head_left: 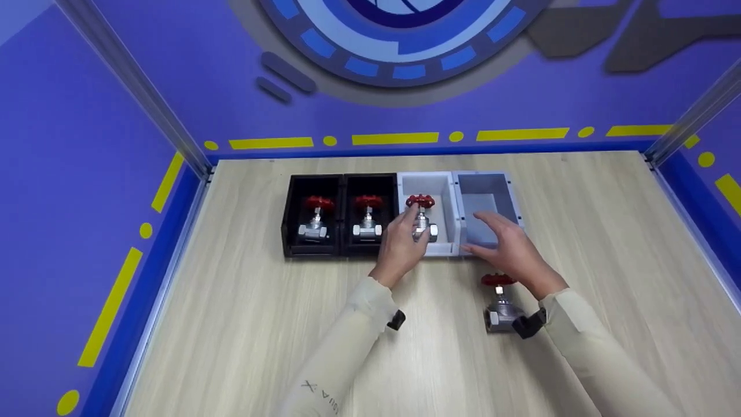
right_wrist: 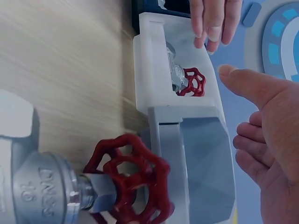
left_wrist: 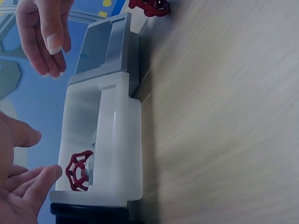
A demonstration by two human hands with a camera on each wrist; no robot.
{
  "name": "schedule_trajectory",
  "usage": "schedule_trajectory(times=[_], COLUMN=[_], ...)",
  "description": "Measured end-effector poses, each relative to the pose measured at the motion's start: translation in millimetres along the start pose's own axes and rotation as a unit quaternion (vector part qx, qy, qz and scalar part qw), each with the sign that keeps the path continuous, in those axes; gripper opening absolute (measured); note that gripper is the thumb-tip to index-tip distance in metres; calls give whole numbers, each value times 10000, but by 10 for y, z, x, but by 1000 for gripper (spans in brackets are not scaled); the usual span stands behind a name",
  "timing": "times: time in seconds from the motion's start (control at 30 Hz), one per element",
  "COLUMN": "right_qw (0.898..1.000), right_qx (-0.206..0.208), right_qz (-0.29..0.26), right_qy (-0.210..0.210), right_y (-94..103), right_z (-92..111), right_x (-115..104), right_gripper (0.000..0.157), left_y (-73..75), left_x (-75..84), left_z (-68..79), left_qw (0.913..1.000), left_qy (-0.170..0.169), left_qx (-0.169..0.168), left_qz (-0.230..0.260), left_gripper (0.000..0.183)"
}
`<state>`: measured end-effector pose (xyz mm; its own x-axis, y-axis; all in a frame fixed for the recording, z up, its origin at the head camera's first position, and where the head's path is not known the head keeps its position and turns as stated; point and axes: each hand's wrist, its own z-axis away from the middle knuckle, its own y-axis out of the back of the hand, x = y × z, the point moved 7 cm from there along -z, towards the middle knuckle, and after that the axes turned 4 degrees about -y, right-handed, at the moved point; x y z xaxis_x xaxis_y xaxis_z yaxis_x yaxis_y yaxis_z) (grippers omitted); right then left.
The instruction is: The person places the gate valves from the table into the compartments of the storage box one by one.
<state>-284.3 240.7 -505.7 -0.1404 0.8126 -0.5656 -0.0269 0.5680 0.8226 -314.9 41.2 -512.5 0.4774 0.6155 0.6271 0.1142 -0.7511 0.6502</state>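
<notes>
My left hand (head_left: 399, 246) hovers over the white bin (head_left: 444, 250), fingers loosely spread beside a metal valve with a red handwheel (head_left: 421, 201). The left wrist view shows that hand's thumb and fingers apart, with a gap to the handwheel (left_wrist: 80, 170). Above the grey bin (head_left: 485, 184), my right hand (head_left: 515, 252) has thumb and fingers spread and holds nothing. That bin has no valve in it. Another valve (head_left: 502, 313) with a red handwheel stands on the table in front of it, partly behind the right wrist; the right wrist view shows it close up (right_wrist: 51, 186).
Two black bins (head_left: 312, 251) adjoin the white one on the left, each holding a red-handled valve (head_left: 314, 231). All the bins form one row on the wooden table (head_left: 243, 324). Blue printed panels (head_left: 370, 116) rise behind and at both sides.
</notes>
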Motion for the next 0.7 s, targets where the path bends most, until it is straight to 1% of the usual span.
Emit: schedule_trajectory(times=[0.07,0.17,0.27,0.4,0.6,0.7], right_qw=[10000,9999,9999,9998,10000,9999], right_qx=[29,37,-11,-49,63,16], right_qz=[-29,-57,-50,-10,-9,-78], right_qy=[-24,-83,-151,-170,-49,-76], right_y=[7,5,-12,-28,1,1], right_z=[32,76,119,172,289,349], right_x=[29,67,96,130,184,231], right_gripper=[71,71,72,73,73,75], left_y=[-39,-83,-121,-172,-228,-253], left_x=[6,25,40,36,42,56], left_z=[4,8,7,5,17,18], left_qw=[9998,9994,9993,9988,9987,9986], left_qy=[54,35,-10,34,-40,-64], left_qx=[-190,-337,-370,-438,-502,-507], left_qz=[24,24,95,205,121,129], left_gripper=[57,60,60,59,56,55])
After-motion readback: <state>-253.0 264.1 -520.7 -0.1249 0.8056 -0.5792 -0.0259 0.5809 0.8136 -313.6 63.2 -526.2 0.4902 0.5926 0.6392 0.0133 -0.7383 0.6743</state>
